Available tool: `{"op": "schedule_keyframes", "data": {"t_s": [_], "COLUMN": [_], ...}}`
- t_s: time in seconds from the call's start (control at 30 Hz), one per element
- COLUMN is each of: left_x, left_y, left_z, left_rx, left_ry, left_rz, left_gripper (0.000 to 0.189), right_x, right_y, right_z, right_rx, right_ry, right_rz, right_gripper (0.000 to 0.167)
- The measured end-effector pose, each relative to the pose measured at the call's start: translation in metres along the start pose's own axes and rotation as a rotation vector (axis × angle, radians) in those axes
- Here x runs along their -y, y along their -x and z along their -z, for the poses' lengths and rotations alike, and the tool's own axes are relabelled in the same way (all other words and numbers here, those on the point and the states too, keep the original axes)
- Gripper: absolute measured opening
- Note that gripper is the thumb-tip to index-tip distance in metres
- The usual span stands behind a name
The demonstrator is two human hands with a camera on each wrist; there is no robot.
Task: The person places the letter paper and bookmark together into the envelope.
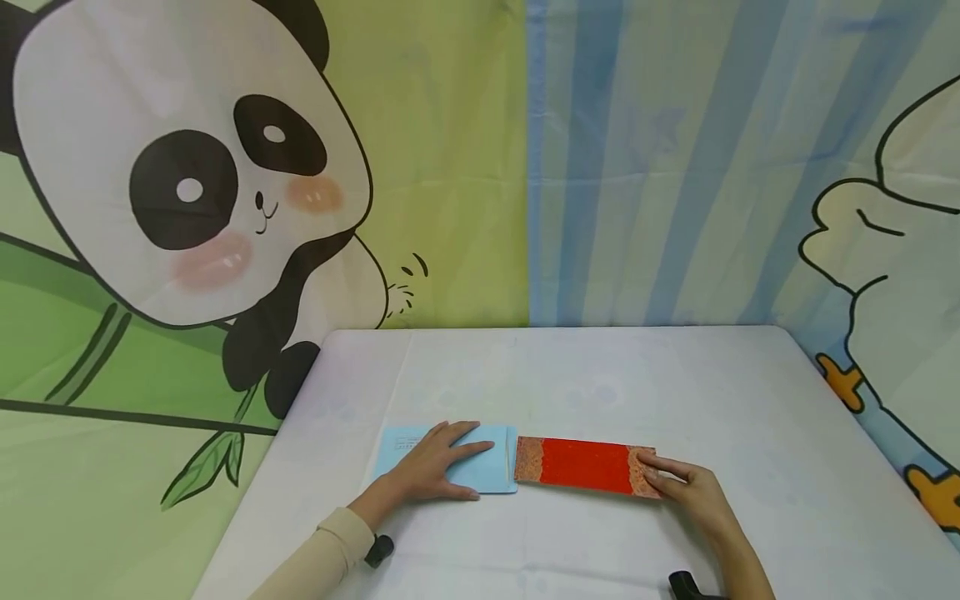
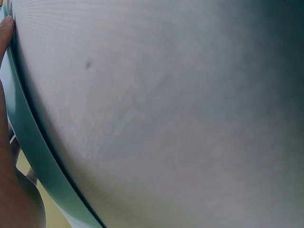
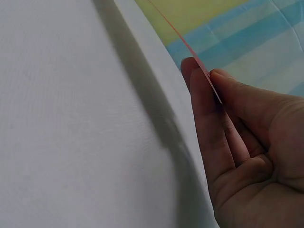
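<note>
A light-blue book (image 1: 486, 475) lies on the white table, with small print near its upper left. My left hand (image 1: 431, 467) rests on it, fingers spread towards the right. In the left wrist view part of that hand (image 2: 14, 190) shows at the left margin, beside the book's blue-green edge (image 2: 35, 137). My right hand (image 1: 690, 492) pinches the right end of a long, thin red card (image 1: 585, 465) with brown patterned ends. The card's left end is right at the book's right edge. Seen edge-on in the right wrist view, the card (image 3: 183, 42) sits between thumb and fingers above the table.
The white table (image 1: 600, 375) stretches behind and in front of the hands. Behind it hangs a cloth backdrop (image 1: 450, 167) printed with a panda. Black wrist-camera parts show beneath the left wrist (image 1: 380, 550) and beside the right wrist (image 1: 684, 585).
</note>
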State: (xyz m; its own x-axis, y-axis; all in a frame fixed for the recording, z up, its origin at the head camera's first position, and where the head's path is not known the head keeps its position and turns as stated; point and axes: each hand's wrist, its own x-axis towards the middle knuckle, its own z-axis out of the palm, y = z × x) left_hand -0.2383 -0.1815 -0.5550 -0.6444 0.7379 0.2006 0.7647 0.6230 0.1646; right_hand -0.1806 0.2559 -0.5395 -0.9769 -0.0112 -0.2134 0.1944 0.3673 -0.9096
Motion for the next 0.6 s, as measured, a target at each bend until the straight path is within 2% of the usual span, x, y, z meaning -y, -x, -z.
{"op": "schedule_keyframes", "data": {"t_s": [0.23, 0.6], "left_x": [0.000, -0.001], "left_y": [-0.002, 0.000], "left_z": [-0.003, 0.002], "left_rx": [0.004, 0.008], "left_ry": [-0.015, -0.017], "left_rz": [0.001, 0.008], "left_gripper": [0.080, 0.081], "right_x": [-0.005, -0.001], "right_y": [-0.004, -0.011], "right_z": [-0.007, -0.013], "right_rx": [0.022, 0.015], "right_ry": [-0.039, -0.035], "right_rz": [-0.006, -0.012], "right_gripper": [0.054, 0.056]}}
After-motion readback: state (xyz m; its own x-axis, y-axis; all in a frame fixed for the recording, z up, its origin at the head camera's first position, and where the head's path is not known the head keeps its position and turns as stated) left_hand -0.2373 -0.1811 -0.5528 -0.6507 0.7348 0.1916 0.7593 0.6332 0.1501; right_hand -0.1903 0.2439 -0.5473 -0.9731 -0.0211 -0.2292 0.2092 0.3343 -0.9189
